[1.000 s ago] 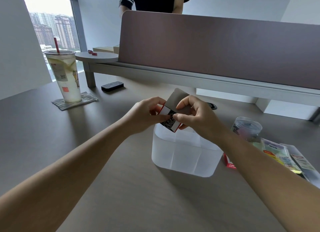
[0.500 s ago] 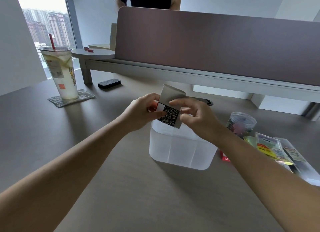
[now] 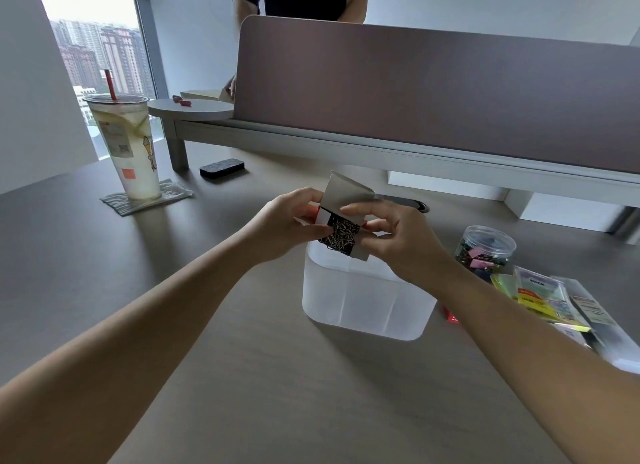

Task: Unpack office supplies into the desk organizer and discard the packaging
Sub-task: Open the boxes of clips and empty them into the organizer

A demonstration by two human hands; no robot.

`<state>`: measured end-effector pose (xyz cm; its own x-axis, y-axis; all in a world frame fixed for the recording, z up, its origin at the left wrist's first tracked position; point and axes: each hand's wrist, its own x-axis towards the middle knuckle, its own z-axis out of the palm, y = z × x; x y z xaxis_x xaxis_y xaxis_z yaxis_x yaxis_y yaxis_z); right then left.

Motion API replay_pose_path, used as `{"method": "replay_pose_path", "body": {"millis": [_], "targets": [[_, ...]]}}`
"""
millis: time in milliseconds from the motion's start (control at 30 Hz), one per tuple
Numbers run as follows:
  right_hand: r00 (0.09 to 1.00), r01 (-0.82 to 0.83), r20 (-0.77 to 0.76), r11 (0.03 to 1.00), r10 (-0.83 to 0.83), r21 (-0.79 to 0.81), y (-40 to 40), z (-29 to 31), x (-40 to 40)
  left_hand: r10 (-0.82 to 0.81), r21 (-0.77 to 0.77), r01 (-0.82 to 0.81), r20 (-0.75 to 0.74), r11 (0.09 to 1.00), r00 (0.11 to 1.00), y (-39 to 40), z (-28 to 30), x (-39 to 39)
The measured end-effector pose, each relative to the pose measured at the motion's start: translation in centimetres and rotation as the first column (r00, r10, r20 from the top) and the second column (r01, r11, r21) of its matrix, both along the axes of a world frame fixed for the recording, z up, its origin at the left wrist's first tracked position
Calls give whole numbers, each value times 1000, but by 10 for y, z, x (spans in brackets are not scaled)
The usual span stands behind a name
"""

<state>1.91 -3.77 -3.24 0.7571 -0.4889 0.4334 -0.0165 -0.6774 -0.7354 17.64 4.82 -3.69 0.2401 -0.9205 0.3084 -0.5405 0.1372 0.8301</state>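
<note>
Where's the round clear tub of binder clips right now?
In the head view, the round clear plastic tub of coloured binder clips stands on the desk at right, behind the stack of sticky-note packs and right of the frosted white organizer.

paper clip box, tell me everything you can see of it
The paper clip box is a small cardboard carton, white and red outside, plain grey inside. Its lid flap stands open, bent up and back, showing a dark tangle of metal paper clips inside. It is held tilted in the air above the far end of the translucent plastic desk organizer, not touching it. The left hand grips its left side; the right hand pinches its right edge.
</note>
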Motion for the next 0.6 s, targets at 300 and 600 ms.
{"method": "replay_pose_path", "body": {"millis": [300, 600], "targets": [[1000, 18, 4, 1000, -18, -3, 1, -1, 2, -94, -25, 91, -151, 996, 984, 4, 4, 2], [999, 48, -8, 999, -49, -23, 4, 0, -1, -86, -36, 83, -122, 996, 989, 1, 0, 2]]}}
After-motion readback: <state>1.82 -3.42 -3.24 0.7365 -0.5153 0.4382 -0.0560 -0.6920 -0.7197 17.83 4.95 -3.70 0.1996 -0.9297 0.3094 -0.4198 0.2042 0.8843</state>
